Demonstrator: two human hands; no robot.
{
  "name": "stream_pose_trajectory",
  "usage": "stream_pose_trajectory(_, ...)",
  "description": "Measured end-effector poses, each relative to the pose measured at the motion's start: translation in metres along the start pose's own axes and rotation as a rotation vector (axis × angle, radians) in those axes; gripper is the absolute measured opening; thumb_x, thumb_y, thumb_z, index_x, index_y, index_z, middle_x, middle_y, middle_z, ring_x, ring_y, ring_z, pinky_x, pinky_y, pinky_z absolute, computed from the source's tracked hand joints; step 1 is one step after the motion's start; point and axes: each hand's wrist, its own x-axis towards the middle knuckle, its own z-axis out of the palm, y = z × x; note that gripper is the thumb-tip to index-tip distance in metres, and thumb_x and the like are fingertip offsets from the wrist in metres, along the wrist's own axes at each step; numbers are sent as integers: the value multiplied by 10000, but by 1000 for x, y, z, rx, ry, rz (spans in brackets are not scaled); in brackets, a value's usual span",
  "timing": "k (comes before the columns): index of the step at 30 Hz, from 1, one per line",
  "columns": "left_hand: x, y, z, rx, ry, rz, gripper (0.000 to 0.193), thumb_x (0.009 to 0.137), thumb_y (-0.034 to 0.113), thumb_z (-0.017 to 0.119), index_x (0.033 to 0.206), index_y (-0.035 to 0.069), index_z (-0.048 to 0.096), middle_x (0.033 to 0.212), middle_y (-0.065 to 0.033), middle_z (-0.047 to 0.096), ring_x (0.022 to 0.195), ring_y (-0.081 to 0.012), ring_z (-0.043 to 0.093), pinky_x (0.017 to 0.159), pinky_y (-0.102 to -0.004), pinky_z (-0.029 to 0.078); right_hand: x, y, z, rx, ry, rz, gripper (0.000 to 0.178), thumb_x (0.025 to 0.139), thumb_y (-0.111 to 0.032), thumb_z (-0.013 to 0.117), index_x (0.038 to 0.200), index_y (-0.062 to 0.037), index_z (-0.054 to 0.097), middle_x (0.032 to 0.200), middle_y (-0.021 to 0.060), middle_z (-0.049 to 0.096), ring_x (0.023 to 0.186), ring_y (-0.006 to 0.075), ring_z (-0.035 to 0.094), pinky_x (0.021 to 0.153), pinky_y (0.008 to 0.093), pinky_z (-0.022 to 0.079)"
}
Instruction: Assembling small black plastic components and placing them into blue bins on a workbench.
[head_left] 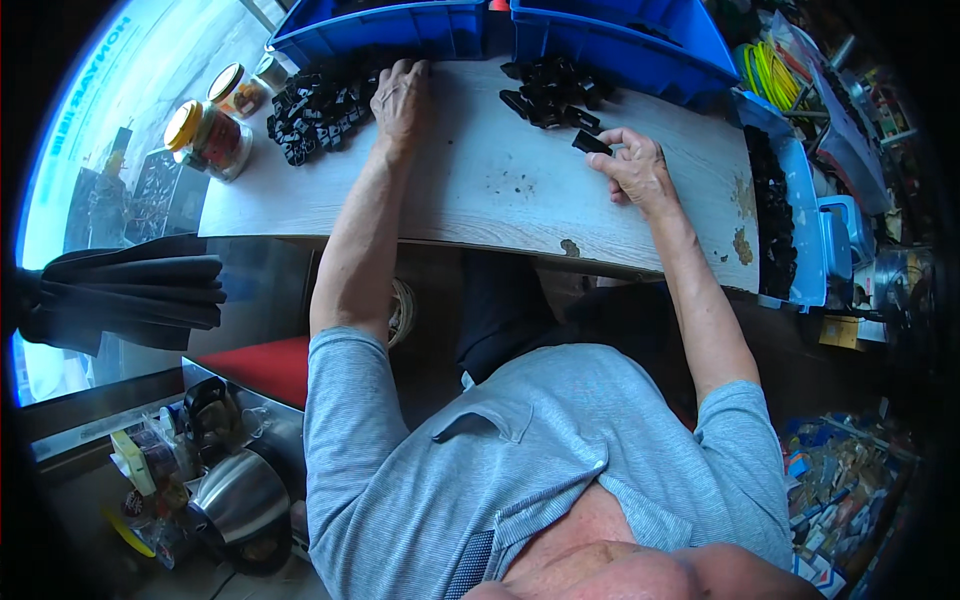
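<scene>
Two piles of small black plastic parts lie at the far side of the white tabletop. My left hand point(399, 100) rests at the right edge of the left pile point(318, 117). Its fingers curl downward and the tips are hidden, so anything under them cannot be made out. Between the thumb and fingers of my right hand point(635, 168) is a black plastic part point(591, 143), small and blocky. I hold it just in front of the right pile point(551, 92), above the table.
Behind the piles stand two blue bins, a left bin point(385, 35) and a right bin point(620, 55). A light-blue tub point(808, 240) of black parts adjoins the table's right end. At the left are yellow-lidded jars point(210, 140). The worn tabletop point(480, 200) ends near my waist.
</scene>
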Motion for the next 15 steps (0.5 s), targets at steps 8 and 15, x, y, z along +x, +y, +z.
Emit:
stream_pose_trajectory(8, 1, 9, -12, -71, -172, -13, 274, 927, 307, 653, 1117, 127, 734, 1013, -148, 726, 945, -368, 698, 830, -460, 546, -1, 5, 0, 40, 11, -16, 344, 834, -187, 797, 1092, -4, 661, 575, 2, 562, 464, 79, 549, 415, 237, 467)
stream_pose_trajectory(15, -9, 22, -39, -126, -215, 28, 272, 939, 340, 651, 1106, 142, 735, 949, -140, 745, 891, -360, 714, 792, -465, 552, -5, -6, -5, 102, 48, 76, 469, 808, -214, 821, 1164, 10, 612, 603, -24, 534, 480, 72, 541, 417, 229, 491)
